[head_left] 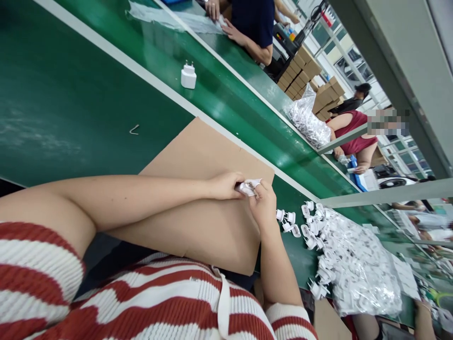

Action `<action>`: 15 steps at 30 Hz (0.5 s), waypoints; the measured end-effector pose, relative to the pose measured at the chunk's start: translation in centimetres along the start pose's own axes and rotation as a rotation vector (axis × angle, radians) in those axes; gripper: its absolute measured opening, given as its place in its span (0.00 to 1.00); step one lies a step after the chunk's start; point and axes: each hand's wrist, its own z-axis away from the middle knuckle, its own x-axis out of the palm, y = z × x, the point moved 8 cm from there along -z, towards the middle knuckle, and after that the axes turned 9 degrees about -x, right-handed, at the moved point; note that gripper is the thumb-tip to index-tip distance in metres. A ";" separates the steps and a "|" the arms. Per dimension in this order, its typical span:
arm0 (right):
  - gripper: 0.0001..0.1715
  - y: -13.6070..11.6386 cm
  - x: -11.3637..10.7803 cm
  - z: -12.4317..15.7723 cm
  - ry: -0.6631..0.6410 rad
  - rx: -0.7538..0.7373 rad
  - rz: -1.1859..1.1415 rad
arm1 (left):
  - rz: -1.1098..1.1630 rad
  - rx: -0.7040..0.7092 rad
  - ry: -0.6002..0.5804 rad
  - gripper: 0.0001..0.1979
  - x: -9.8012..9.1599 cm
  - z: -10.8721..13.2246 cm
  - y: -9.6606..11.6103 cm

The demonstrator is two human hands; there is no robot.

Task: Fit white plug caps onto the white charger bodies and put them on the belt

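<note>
My left hand (226, 185) and my right hand (264, 200) meet above a brown cardboard sheet (198, 160). Between their fingertips is a small white object (247, 188), which both hands pinch. Fingers cover much of it, so I cannot tell whether it is a charger or a bit of cloth. White coverings show on some fingertips of my right hand. Just right of that hand, several white plug chargers (290, 217) lie loose on the green table (288, 250). The cardboard rests partly on the table edge and partly over my lap.
A large heap of white chargers (361, 255), partly in a clear bag, lies at the right. One charger (188, 76) stands prongs up on the green strip beyond a pale rail (141, 71). A small bent piece (134, 130) lies left. Co-workers sit across, near another bag (311, 123).
</note>
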 end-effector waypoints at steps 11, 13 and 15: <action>0.12 0.7 0.5 -0.1 -0.032 0.200 0.058 | -0.081 -0.001 0.084 0.16 0.1 0.6 0.0; 0.14 0.9 0.6 0.0 -0.016 0.256 0.031 | -0.118 0.000 0.098 0.16 -0.1 0.5 0.2; 0.15 0.5 0.4 0.2 0.011 0.274 0.003 | -0.145 0.002 0.087 0.17 0.1 0.6 0.5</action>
